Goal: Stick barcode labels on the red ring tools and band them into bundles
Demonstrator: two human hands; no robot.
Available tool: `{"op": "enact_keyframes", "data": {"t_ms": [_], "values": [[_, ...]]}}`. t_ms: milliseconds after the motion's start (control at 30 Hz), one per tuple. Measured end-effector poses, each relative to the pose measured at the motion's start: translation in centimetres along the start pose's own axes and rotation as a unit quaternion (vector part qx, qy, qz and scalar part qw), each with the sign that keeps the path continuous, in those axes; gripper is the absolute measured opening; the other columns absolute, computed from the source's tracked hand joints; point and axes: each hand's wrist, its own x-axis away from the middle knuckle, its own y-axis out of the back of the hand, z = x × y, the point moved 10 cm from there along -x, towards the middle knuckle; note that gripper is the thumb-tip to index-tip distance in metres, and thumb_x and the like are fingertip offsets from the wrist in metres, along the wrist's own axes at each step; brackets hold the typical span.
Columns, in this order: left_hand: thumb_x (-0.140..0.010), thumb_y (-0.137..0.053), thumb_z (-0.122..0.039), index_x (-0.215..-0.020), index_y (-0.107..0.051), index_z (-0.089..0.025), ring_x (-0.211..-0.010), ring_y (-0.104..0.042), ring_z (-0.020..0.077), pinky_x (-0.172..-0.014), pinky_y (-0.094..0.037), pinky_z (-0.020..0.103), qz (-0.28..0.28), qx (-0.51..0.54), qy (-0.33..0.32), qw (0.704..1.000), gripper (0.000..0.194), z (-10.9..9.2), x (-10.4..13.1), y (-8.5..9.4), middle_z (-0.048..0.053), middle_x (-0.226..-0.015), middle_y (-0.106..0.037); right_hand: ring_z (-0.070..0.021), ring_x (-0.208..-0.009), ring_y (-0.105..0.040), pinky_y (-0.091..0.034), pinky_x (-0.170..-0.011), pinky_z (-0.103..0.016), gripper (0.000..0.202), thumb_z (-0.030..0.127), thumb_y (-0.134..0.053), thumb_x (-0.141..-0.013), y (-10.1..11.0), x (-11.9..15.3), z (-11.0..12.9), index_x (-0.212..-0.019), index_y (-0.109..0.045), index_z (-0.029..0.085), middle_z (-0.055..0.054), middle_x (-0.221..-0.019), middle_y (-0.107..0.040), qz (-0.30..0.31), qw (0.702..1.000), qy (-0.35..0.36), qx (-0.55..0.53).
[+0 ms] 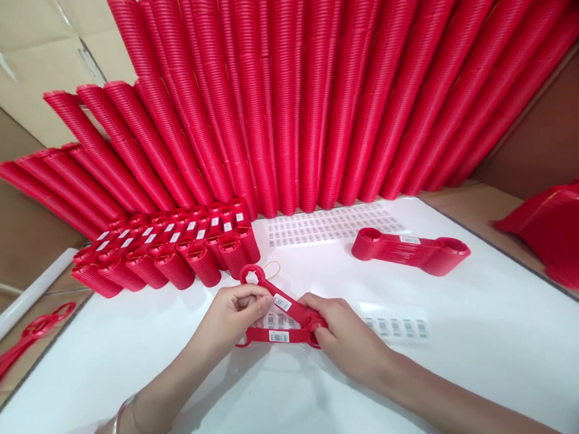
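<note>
Two flat red pieces with ringed ends, an upper one [295, 310] and a lower one [293, 336], spread apart like a V, each bearing a barcode label. My right hand [346, 333] is closed on their right ends, where they meet. My left hand [240, 314] has its thumb and forefinger pinched together at the upper piece, near its label; whether a small item is between the fingertips is hidden. Beneath the pieces lies a sheet of barcode labels [398, 327], partly covered by my right hand. A thin rubber band [272, 269] lies just behind the upper piece.
Tall red stacks [280, 97] line the back. Labelled short stacks [172, 253] stand at the left rear, a labelled stack [412, 251] lies at right, and a label sheet [330, 224] lies behind. Loose red pieces [23, 341] are far left, more red pieces [567, 242] far right.
</note>
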Motion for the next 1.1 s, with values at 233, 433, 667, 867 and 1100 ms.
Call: {"op": "enact_keyframes", "data": {"t_ms": [233,433,667,867,1100], "values": [[-0.079,-0.059,-0.039,-0.074,-0.062,-0.015,-0.052,-0.042,0.0124,-0.046,-0.031,0.021,0.007,0.0,-0.018,1.0,0.025,-0.7,0.3,-0.5,-0.001,-0.059,-0.051,-0.013,-0.062,-0.049,-0.032,-0.055,-0.023,0.032,0.001,-0.032,-0.062,0.0,0.2,0.2,-0.079,-0.055,0.016,-0.001,-0.071,-0.057,0.001,1.0,-0.003,0.007],[-0.085,-0.051,-0.037,-0.074,-0.06,-0.016,-0.049,-0.037,0.012,-0.045,-0.027,0.022,-0.029,-0.107,-0.073,0.991,0.026,-2.1,0.9,-0.5,-0.004,-0.054,-0.041,-0.0118,-0.059,-0.046,-0.031,-0.054,-0.022,0.032,0.002,-0.032,-0.063,-0.1,0.2,0.4,-0.08,-0.055,0.016,0.0,-0.069,-0.056,0.004,1.0,-0.002,-0.009],[-0.09,-0.04,-0.024,-0.072,-0.055,-0.015,-0.06,-0.043,0.0182,-0.058,-0.032,0.03,-0.142,-0.441,-0.273,0.843,0.025,-6.3,3.1,-2.0,0.002,-0.064,-0.048,-0.0114,-0.06,-0.044,-0.031,-0.055,-0.022,0.024,0.002,-0.033,-0.064,-0.3,0.3,0.6,-0.074,-0.05,0.015,0.0,-0.068,-0.054,0.0,1.0,0.015,0.0],[-0.096,-0.033,-0.04,-0.082,-0.057,-0.014,-0.068,-0.042,0.0234,-0.059,-0.034,0.033,-0.189,-0.557,-0.273,0.761,0.038,-7.3,3.0,-1.4,0.008,-0.077,-0.045,-0.0107,-0.06,-0.045,-0.031,-0.055,-0.021,0.026,0.002,-0.033,-0.065,-0.5,0.6,1.2,-0.076,-0.052,0.016,0.001,-0.067,-0.054,0.008,0.999,0.036,-0.027],[-0.098,-0.028,-0.038,-0.11,-0.051,-0.014,-0.08,-0.051,0.0245,-0.068,-0.039,0.034,-0.207,-0.509,-0.239,0.8,0.036,-7.1,2.2,1.9,0.008,-0.089,-0.056,-0.011,-0.062,-0.05,-0.035,-0.055,-0.02,0.033,0.002,-0.031,-0.066,-0.1,0.7,1.1,-0.082,-0.056,0.016,0.0,-0.072,-0.058,0.007,0.995,0.026,-0.093]]}}
